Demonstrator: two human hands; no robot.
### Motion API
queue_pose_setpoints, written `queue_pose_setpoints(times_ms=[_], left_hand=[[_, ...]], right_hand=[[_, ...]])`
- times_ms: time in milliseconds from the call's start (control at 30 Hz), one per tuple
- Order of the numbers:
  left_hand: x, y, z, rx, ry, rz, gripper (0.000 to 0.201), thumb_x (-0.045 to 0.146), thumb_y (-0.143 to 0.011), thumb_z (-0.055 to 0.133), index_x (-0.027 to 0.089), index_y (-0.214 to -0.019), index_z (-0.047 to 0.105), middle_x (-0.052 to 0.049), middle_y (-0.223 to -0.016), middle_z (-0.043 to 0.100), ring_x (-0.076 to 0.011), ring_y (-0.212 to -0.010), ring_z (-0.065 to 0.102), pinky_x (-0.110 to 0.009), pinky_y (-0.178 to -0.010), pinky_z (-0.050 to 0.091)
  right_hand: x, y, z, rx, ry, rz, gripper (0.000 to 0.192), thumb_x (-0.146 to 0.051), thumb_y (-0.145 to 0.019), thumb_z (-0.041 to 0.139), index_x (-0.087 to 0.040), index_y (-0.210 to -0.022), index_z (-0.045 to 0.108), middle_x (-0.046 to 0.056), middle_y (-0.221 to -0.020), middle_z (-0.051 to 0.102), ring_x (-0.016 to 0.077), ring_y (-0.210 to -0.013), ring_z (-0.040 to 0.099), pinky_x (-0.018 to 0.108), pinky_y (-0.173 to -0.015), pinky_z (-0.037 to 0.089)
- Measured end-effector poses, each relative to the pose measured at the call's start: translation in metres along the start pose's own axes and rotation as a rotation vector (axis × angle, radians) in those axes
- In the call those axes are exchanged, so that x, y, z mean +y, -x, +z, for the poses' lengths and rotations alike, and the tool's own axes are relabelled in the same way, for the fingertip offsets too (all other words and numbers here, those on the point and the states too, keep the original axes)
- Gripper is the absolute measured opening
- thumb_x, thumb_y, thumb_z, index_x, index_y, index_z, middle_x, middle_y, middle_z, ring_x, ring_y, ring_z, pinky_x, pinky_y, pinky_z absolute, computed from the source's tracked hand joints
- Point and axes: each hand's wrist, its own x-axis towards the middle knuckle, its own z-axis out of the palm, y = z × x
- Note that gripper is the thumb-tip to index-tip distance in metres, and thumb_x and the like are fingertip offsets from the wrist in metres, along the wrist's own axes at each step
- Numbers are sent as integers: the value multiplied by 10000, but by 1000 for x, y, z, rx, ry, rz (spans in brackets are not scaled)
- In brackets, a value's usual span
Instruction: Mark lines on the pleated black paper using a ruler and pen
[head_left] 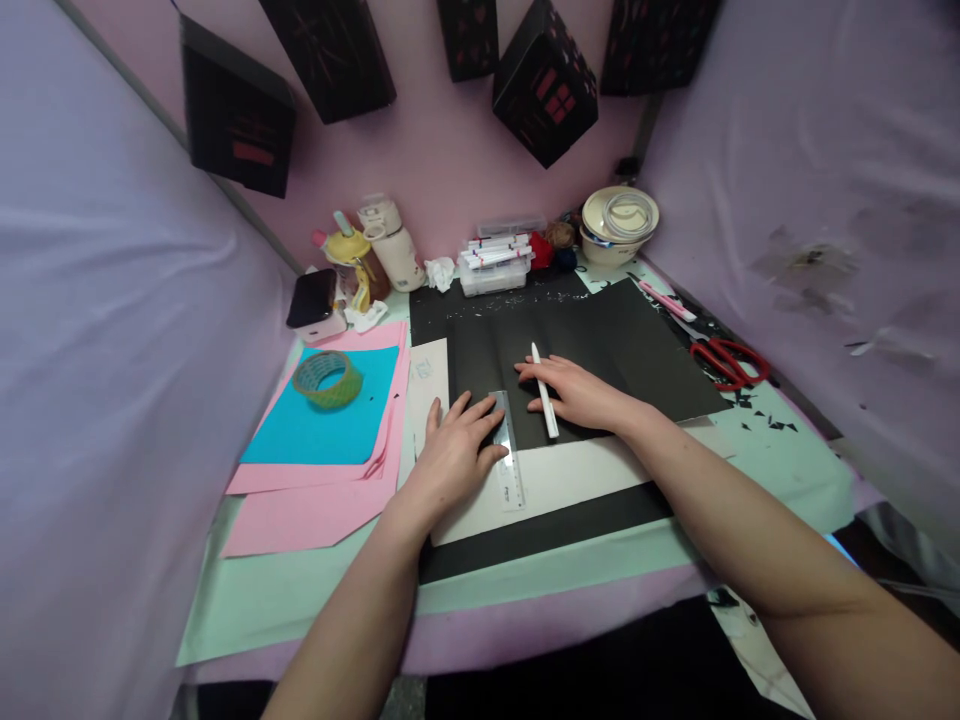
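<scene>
At ruler (512, 485), left hand (456, 458) palm-down

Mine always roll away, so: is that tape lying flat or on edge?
Flat: the tape lies on the blue sheet, its round opening facing up.

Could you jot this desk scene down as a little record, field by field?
left hand: spread flat, touching a clear ruler
right hand: holds a white pen among its fingers
under the hands: black paper and white paper
person's left: tape roll on a blue sheet, over pink sheets
person's right: red-handled scissors
hanging above: black boxes
</scene>
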Motion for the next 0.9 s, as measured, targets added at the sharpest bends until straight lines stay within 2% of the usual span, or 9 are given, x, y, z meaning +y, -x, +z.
queue_pose_setpoints(times_ms=[200, 900], left_hand=[[1, 1, -1, -3, -3, -5, 479, 405, -910, 553, 251, -1361, 509, -21, -1494, 423, -325, -1421, 266, -628, -1143, 110], [0, 1, -2, -9, 4, -5, 464, 406, -924, 526, 255, -1362, 511, -43, -1496, 419, -317, -1424, 266, -613, -1143, 126]], right_hand=[[-3, 0, -1, -2, 4, 1, 329, -318, -847, 638, -232, -1158, 578, 96, -1405, 529, 267, -1307, 476, 501, -1098, 350], [-2, 0, -1, -6, -19, 1, 348, -329, -839, 640, -243, -1172, 582, 95, -1409, 526, 271, -1302, 481, 519, -1104, 331]])
